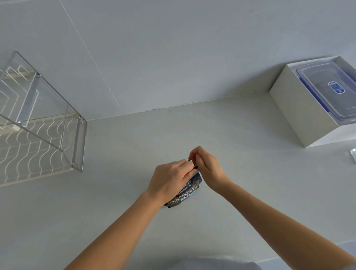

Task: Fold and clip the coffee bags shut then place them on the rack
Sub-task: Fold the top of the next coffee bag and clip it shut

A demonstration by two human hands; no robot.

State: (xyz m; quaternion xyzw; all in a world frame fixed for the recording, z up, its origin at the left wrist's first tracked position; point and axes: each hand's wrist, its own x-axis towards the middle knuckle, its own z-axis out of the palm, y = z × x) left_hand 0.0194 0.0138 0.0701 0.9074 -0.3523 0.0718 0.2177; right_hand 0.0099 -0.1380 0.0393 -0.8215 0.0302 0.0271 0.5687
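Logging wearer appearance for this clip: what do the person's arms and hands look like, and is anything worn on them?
Both forearms are bare to the bottom edge of the picture, with no sleeves visible. The left hand and right hand show no gloves, rings, watch or bracelets. A bit of light grey clothing shows at the bottom edge.

Two bare hands meet over a dark coffee bag [184, 192] on a pale desk [247, 203]. The left hand [171, 180] presses its top; the right hand [208, 166] pinches a small black clip [192, 163]. A wire rack [30, 141] sits far left.
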